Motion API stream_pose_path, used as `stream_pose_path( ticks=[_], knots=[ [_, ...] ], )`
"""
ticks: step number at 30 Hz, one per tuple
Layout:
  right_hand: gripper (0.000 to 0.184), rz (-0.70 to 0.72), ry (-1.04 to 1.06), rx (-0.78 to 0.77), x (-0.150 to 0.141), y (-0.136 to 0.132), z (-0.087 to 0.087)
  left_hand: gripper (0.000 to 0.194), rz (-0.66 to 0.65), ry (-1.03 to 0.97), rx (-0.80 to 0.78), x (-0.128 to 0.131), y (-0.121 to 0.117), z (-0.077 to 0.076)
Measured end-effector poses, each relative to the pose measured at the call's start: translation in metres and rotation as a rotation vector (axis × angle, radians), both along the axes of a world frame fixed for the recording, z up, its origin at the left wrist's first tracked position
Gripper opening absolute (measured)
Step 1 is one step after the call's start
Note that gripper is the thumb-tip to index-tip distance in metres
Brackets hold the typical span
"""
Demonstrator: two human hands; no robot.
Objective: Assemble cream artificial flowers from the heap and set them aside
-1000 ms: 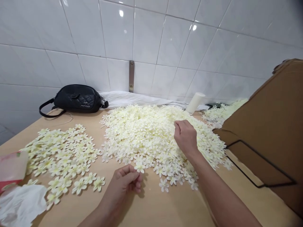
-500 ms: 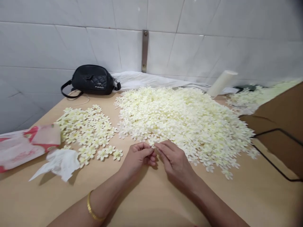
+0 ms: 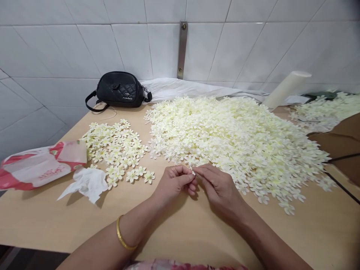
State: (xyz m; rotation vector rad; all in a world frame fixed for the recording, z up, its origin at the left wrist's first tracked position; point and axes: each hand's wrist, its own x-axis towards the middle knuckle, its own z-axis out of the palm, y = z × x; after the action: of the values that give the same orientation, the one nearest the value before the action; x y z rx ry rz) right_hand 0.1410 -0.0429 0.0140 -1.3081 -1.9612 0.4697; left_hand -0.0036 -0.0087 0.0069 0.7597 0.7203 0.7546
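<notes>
My left hand [image 3: 174, 183] and my right hand [image 3: 219, 187] meet fingertip to fingertip at the near edge of a big heap of cream fabric flowers [image 3: 233, 138]. Both pinch one small flower [image 3: 192, 173] between them; most of it is hidden by the fingers. A gold bangle sits on my left wrist. To the left lies a flatter spread of separated flowers [image 3: 115, 150] on the wooden table [image 3: 182, 236].
A black quilted pouch [image 3: 119, 90] lies by the tiled wall. A red and white tissue pack [image 3: 39, 167] with a loose tissue [image 3: 87, 182] sits at the left. A white roll [image 3: 285, 90], a brown box [image 3: 345, 142] and more flowers [image 3: 323, 110] are at the right.
My right hand left the heap and came to my left hand; both now pinch the same flower. The view has shifted right and down.
</notes>
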Motion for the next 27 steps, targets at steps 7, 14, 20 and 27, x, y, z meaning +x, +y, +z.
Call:
stream_pose_path(
  ticks=[7, 14, 20, 27],
  knots=[
    [0.023, 0.056, 0.087, -0.130, 0.005, 0.000, 0.003, 0.014, -0.037, 0.109, 0.049, 0.001, 0.001, 0.001],
    [0.023, 0.052, 0.048, -0.113, 0.006, 0.001, -0.001, 0.017, -0.068, 0.210, 0.115, 0.002, 0.002, 0.006],
    [0.020, 0.032, -0.034, -0.075, 0.005, 0.000, -0.005, 0.013, -0.087, 0.216, 0.123, 0.003, 0.000, 0.003],
    [0.022, 0.013, 0.027, -0.131, 0.006, -0.001, -0.002, 0.018, -0.099, 0.197, 0.096, 0.002, 0.001, 0.002]
  ],
)
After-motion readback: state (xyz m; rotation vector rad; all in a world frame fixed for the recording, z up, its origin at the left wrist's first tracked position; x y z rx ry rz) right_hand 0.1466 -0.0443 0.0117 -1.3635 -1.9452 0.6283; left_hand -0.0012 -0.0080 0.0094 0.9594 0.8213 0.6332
